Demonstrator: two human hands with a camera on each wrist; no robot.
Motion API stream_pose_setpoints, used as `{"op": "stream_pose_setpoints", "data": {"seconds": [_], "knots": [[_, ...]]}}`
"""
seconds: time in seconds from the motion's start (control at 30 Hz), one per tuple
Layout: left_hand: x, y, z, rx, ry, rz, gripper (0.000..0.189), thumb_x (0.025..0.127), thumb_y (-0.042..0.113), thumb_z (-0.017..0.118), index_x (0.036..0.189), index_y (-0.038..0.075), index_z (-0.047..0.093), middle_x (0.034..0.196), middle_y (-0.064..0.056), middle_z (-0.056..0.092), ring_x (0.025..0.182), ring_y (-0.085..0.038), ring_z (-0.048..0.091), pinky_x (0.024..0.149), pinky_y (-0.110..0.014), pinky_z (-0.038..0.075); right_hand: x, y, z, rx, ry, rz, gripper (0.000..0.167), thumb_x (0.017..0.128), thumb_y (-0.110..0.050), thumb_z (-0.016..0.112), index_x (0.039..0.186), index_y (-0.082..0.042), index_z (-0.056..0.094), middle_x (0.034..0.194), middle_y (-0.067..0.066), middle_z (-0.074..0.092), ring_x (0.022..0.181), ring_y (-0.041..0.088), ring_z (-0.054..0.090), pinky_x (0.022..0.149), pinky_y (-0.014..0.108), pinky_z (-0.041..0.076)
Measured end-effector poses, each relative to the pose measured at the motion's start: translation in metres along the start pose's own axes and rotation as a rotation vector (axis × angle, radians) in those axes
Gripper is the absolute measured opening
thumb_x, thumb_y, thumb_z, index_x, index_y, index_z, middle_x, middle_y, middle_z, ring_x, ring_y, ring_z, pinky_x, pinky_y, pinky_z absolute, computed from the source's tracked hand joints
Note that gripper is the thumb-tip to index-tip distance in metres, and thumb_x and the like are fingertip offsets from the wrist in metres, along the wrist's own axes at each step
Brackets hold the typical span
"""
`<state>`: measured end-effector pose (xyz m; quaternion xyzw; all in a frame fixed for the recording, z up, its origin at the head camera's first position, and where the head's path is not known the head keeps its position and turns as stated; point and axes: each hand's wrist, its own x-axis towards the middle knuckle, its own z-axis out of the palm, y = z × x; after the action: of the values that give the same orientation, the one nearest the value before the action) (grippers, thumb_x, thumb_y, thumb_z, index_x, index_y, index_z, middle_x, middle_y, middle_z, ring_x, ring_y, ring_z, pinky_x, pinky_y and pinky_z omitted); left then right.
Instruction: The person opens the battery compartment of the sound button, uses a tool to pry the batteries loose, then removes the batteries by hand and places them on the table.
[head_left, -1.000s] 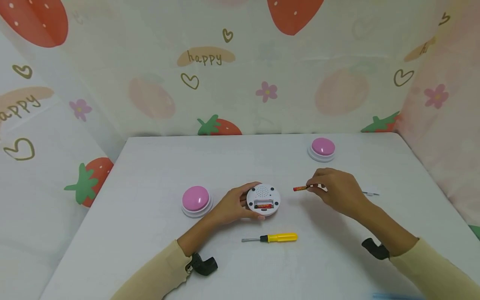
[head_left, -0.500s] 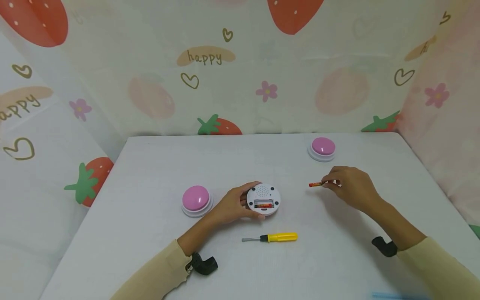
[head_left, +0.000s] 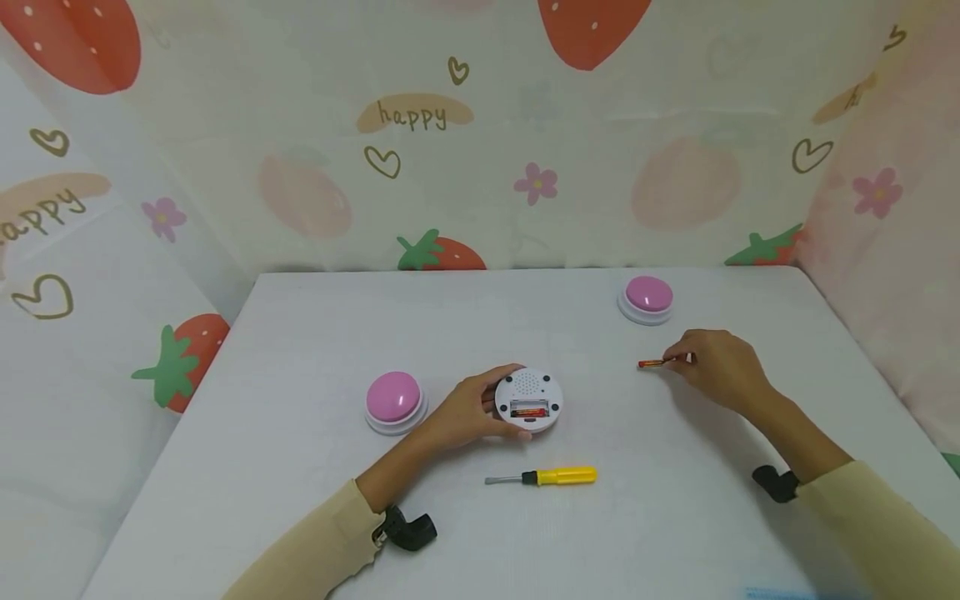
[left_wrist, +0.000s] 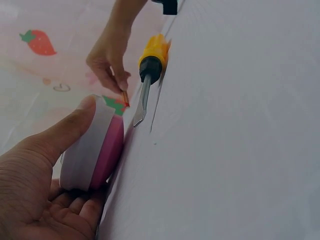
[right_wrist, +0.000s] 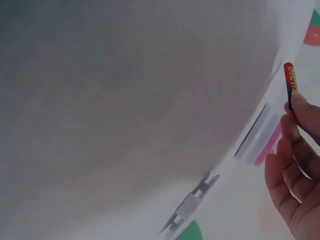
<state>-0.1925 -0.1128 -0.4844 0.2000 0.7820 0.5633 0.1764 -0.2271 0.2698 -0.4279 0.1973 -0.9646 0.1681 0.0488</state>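
We see the left hand with its grip clamped round the rim of a round white push-button unit, thumb on the near edge and fingers on the far one. The unit is turned over, so its speaker holes, dark feet and uncovered battery compartment face us; a small red battery lies in the near side of that compartment. In the left wrist view we make out the unit's pink dome on the bench side; whether it touches we cannot tell.

Well to the right, the right hand has its grip together on one end of a second battery, pinched between thumb and fingertips, the other end pointing toward the unit.

Nearer us lies a yellow-handled screwdriver, its flat blade pointing left. One pink-domed button stands upright left of the unit, and another pink-domed button stands near the far edge, beyond the right hand. A pale plastic piece shows in the right wrist view.
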Motion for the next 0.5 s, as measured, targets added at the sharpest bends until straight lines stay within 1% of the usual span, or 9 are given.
{"op": "stream_pose_setpoints", "data": {"seconds": [0.13,0.23,0.33,0.43,0.5], "knots": [[-0.001,0.001,0.0,-0.008,0.004,-0.002,0.092,0.075,0.015,0.092,0.154,0.017,0.043,0.148,-0.003,0.052,0.127,-0.019,0.056,0.105,-0.028,0.047,0.001,0.004,-0.001,-0.002,-0.018,0.006,0.013,0.084,-0.005,0.08,0.096,-0.009,0.082,0.077,-0.002,0.069,0.066,0.016,0.052,0.053,0.03,0.04],[-0.001,0.001,0.0,-0.01,0.005,-0.005,0.091,0.076,0.015,0.092,0.154,0.017,0.044,0.148,-0.004,0.052,0.127,-0.02,0.056,0.105,-0.029,0.047,0.003,0.005,-0.002,0.004,-0.051,0.024,0.013,0.084,-0.006,0.08,0.097,-0.009,0.082,0.078,-0.002,0.069,0.066,0.016,0.052,0.054,0.03,0.04],[-0.001,0.002,0.0,-0.001,0.004,-0.008,0.092,0.076,0.016,0.092,0.154,0.017,0.043,0.148,-0.003,0.052,0.127,-0.019,0.056,0.106,-0.03,0.047,0.005,0.005,-0.003,0.0,-0.089,0.032,0.013,0.084,-0.006,0.08,0.096,-0.009,0.081,0.082,0.001,0.072,0.07,0.017,0.055,0.055,0.03,0.041],[-0.001,0.001,0.0,0.006,0.002,-0.012,0.093,0.075,0.018,0.092,0.154,0.018,0.043,0.148,-0.001,0.052,0.127,-0.018,0.056,0.106,-0.03,0.047,0.008,0.004,-0.005,-0.02,-0.125,0.019,0.012,0.084,-0.005,0.08,0.095,-0.01,0.081,0.087,0.002,0.075,0.075,0.019,0.059,0.058,0.03,0.043],[0.0,0.001,0.0,0.003,0.001,-0.013,0.094,0.075,0.019,0.093,0.154,0.018,0.043,0.148,0.0,0.053,0.127,-0.017,0.056,0.106,-0.03,0.047,0.01,0.005,-0.006,-0.036,-0.144,0.006,0.012,0.084,-0.004,0.08,0.094,-0.01,0.081,0.087,0.002,0.075,0.076,0.019,0.06,0.059,0.03,0.044]]}}
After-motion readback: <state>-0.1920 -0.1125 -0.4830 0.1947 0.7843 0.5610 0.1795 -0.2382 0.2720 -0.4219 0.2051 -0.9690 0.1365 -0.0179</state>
